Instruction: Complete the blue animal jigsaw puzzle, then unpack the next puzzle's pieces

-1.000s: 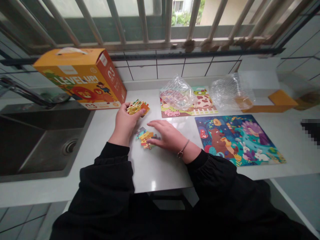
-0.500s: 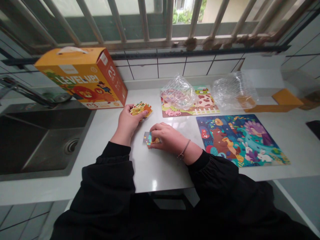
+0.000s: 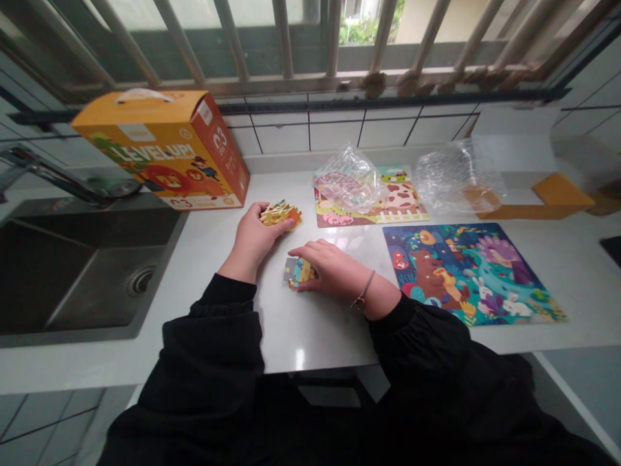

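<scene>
Head view: glossy white desk (image 3: 315, 336) carries an upright orange cardboard box with white handle (image 3: 162, 155) at back left and a flat, dark-blue rectangular board printed with animals (image 3: 466, 275) at right. Of the hands, the left hand (image 3: 255, 236) grips a fanned stack of yellow-and-orange jigsaw pieces (image 3: 284, 214) just right of the box. Right hand (image 3: 334, 272) curves narrowly about a smaller cluster of grey, blue and yellow jigsaw pieces (image 3: 297, 270), nearer the front; whether lifted, cannot tell.

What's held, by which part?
Left hand: a multicoloured stack of flat jigsaw pieces, by left and near edges. Right hand: around the right side of a grey-blue-yellow jigsaw pile; grip unclear.
</scene>
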`<action>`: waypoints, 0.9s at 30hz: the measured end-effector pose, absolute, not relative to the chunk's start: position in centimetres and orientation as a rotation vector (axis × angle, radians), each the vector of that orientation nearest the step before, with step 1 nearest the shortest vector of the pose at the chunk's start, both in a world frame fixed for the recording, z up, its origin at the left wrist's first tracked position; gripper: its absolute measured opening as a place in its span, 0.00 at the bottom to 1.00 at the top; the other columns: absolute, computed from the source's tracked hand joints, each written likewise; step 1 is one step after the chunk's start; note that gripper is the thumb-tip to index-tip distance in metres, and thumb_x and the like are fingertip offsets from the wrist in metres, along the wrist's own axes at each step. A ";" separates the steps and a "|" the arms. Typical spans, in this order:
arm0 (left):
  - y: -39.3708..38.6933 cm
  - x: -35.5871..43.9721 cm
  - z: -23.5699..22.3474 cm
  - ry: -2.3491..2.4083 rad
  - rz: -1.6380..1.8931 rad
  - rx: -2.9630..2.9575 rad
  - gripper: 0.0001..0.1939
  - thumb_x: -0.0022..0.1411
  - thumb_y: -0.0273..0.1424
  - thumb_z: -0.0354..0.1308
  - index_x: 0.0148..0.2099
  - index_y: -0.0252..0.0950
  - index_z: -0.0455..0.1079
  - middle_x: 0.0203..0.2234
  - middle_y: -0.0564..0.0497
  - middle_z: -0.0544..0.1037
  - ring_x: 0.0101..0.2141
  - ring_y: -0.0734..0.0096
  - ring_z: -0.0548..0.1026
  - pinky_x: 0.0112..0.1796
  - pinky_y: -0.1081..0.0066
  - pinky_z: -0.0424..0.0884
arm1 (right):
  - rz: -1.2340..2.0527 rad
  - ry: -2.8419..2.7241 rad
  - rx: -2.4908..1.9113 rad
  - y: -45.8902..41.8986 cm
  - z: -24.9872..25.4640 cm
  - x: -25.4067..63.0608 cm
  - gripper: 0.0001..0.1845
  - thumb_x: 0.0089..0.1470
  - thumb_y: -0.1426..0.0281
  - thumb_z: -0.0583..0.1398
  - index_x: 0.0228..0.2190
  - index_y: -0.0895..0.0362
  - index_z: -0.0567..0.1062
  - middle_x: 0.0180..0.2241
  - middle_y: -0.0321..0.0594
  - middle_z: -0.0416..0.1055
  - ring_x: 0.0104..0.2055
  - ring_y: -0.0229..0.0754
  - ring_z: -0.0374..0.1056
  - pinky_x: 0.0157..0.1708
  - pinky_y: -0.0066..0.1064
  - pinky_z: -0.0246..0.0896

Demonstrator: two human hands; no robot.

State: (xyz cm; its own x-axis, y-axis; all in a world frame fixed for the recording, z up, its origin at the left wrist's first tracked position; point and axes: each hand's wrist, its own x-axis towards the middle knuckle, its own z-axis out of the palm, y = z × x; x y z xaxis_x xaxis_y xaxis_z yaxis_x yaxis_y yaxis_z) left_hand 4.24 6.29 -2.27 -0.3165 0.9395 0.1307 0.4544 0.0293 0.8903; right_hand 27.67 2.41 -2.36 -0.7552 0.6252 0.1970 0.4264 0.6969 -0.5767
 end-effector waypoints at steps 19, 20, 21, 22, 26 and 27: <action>5.5 4.9 -1.7 1.558 0.995 1.692 0.32 0.56 0.45 0.82 0.57 0.43 0.74 0.48 0.47 0.87 0.47 0.52 0.85 0.49 0.56 0.80 | 0.854 -2.408 -0.726 1.3 -1.7 27.4 0.26 0.61 0.78 0.72 0.58 0.51 0.78 0.58 0.46 0.75 0.60 0.52 0.74 0.61 0.44 0.74; 5.5 5.0 -1.7 1.526 0.989 1.684 0.33 0.56 0.45 0.81 0.57 0.43 0.74 0.48 0.47 0.87 0.47 0.52 0.86 0.49 0.57 0.80 | 0.884 -2.361 -0.710 1.3 -1.8 27.3 0.25 0.62 0.79 0.70 0.57 0.50 0.78 0.58 0.46 0.74 0.60 0.50 0.74 0.62 0.43 0.74; 5.5 5.0 -1.7 1.499 0.982 1.681 0.32 0.55 0.46 0.81 0.57 0.43 0.74 0.48 0.47 0.87 0.48 0.52 0.86 0.49 0.57 0.80 | 0.902 -2.319 -0.708 1.4 -1.9 27.3 0.23 0.63 0.79 0.68 0.57 0.49 0.78 0.58 0.45 0.74 0.60 0.49 0.74 0.62 0.43 0.74; 5.5 4.9 -1.7 1.475 0.975 1.683 0.32 0.55 0.46 0.81 0.57 0.43 0.74 0.48 0.47 0.87 0.48 0.52 0.86 0.49 0.58 0.80 | 0.908 -2.282 -0.714 1.5 -2.1 27.2 0.22 0.64 0.79 0.66 0.57 0.49 0.78 0.58 0.45 0.74 0.61 0.49 0.74 0.64 0.44 0.73; 5.6 4.7 -1.7 1.429 0.909 1.749 0.32 0.56 0.47 0.79 0.58 0.42 0.74 0.49 0.48 0.87 0.49 0.52 0.85 0.51 0.58 0.79 | 0.836 -2.137 -0.768 2.8 -3.1 27.6 0.21 0.65 0.78 0.62 0.57 0.51 0.77 0.57 0.48 0.75 0.62 0.53 0.72 0.67 0.50 0.71; 5.6 4.6 -1.7 1.418 0.896 1.764 0.32 0.57 0.47 0.79 0.58 0.42 0.74 0.49 0.48 0.86 0.49 0.53 0.84 0.51 0.59 0.79 | 0.809 -2.099 -0.788 3.2 -3.4 27.8 0.20 0.65 0.77 0.62 0.56 0.52 0.76 0.56 0.49 0.75 0.61 0.54 0.72 0.65 0.51 0.71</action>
State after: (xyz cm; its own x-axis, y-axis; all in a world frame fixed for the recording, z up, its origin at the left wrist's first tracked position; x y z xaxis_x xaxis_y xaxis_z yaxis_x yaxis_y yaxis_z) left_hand 4.61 5.61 -1.68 0.1642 0.9822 0.0912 0.5035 -0.1630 0.8485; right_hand 27.77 3.22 -3.36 -0.5372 0.7359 0.4121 0.2690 0.6125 -0.7433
